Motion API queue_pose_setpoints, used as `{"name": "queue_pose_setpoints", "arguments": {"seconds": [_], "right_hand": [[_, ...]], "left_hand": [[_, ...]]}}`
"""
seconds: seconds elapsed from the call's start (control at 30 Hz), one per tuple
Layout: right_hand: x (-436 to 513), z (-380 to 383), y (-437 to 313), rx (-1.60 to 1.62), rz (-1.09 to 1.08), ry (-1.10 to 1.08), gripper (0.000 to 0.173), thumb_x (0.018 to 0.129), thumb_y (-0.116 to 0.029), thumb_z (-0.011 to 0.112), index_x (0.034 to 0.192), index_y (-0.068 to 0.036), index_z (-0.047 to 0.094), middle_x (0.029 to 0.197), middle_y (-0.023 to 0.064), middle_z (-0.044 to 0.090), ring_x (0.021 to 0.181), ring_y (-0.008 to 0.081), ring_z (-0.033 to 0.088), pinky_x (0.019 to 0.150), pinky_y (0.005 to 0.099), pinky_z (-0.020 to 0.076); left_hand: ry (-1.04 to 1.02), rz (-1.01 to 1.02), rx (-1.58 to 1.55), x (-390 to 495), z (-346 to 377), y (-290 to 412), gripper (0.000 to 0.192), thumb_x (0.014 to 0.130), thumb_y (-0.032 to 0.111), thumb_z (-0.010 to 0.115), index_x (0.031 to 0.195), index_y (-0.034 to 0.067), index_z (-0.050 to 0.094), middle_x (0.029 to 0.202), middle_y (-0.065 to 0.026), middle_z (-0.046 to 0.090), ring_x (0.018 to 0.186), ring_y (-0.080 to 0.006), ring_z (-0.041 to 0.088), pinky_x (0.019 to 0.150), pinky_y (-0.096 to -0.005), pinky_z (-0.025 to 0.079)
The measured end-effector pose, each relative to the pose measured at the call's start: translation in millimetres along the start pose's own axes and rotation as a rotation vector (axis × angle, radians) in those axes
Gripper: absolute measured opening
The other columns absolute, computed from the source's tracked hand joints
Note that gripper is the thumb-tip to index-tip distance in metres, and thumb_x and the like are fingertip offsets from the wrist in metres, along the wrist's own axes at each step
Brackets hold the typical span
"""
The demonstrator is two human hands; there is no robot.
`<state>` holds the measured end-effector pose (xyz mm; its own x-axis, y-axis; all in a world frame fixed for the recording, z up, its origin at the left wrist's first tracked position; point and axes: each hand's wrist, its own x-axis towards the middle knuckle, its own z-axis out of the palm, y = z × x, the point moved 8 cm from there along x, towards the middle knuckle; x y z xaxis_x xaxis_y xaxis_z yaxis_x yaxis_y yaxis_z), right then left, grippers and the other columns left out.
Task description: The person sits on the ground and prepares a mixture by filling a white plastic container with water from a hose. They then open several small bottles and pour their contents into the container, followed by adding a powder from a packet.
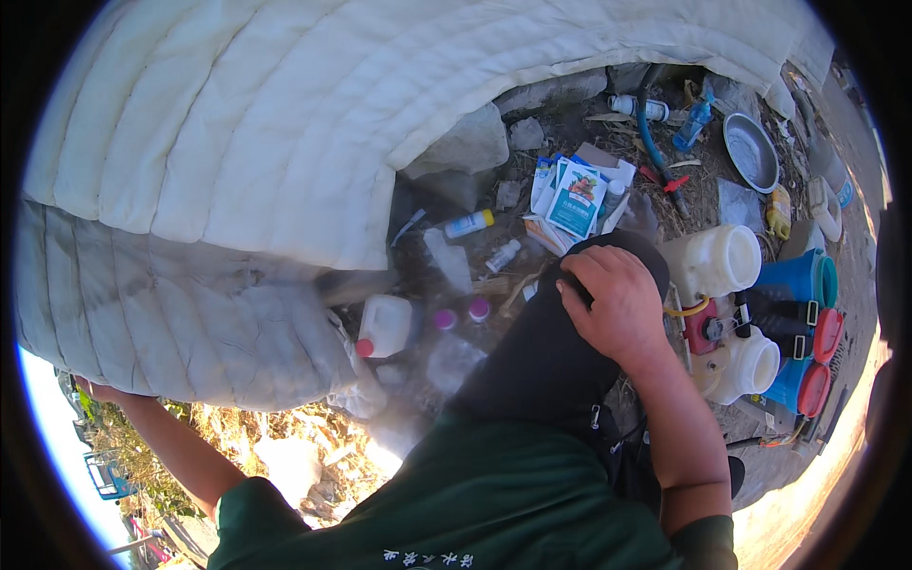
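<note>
My right hand (616, 299) rests on the bent knee of my dark trousers (531, 349), thumb spread from the fingers, holding nothing. At the far left my left hand (103, 392) reaches up to the lower edge of a padded white quilt (249, 135); its fingers are mostly hidden there. Past my knee lies a carton of printed packets (574, 201). A white bottle with a yellow cap (469, 224) and a small white bottle (503, 256) lie nearer the quilt. A white jug with a red cap (385, 326) stands beside two pink-capped containers (462, 314).
Right of my knee stand white plastic tanks (712, 263) with straps and blue containers (791, 278). Farther off lie a metal bowl (751, 152), a blue spray bottle (693, 125) and a hose with a red valve (657, 153). Dry plant litter (335, 445) covers sunlit ground at lower left.
</note>
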<state>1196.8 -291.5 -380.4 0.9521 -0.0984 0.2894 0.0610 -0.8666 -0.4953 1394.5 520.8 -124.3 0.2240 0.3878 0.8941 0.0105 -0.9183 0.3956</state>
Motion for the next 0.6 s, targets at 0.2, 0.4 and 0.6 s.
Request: {"name": "queue_pose_setpoints", "arguments": {"seconds": [0.2, 0.4, 0.6], "right_hand": [[-10, -4, 7, -0.059, 0.005, 0.046, 0.019, 0.085, -0.01, 0.081, 0.103, -0.005, 0.075, 0.101, 0.0102, 0.075, 0.097, 0.0339, 0.073, 0.09, 0.0463, 0.0576], [-21, -14, 15, -0.046, 0.054, 0.08, 0.018, 0.087, -0.012, 0.08, 0.103, -0.007, 0.077, 0.103, 0.0091, 0.077, 0.098, 0.0319, 0.074, 0.096, 0.0464, 0.0589], [-31, -22, 32, -0.066, 0.125, 0.095, 0.02, 0.084, -0.012, 0.082, 0.103, -0.008, 0.077, 0.102, 0.008, 0.076, 0.097, 0.0311, 0.075, 0.099, 0.0457, 0.0592]], "left_hand": [[-0.403, 0.866, -1.036, -287, -42, 385, 0.024, 0.109, 0.017, 0.062, 0.104, -0.005, 0.066, 0.102, -0.0201, 0.073, 0.092, -0.0386, 0.07, 0.081, -0.0519, 0.058], [-1.792, -0.001, -0.625, -773, 190, 345, 0.036, 0.096, 0.018, 0.082, 0.126, 0.001, 0.071, 0.104, -0.0138, 0.076, 0.096, -0.0274, 0.074, 0.087, -0.0411, 0.059], [-1.996, 0.375, -0.096, -940, 212, 342, 0.067, 0.09, 0.034, 0.086, 0.144, 0.003, 0.061, 0.14, -0.024, 0.067, 0.121, -0.0451, 0.07, 0.103, -0.0543, 0.058]]}}
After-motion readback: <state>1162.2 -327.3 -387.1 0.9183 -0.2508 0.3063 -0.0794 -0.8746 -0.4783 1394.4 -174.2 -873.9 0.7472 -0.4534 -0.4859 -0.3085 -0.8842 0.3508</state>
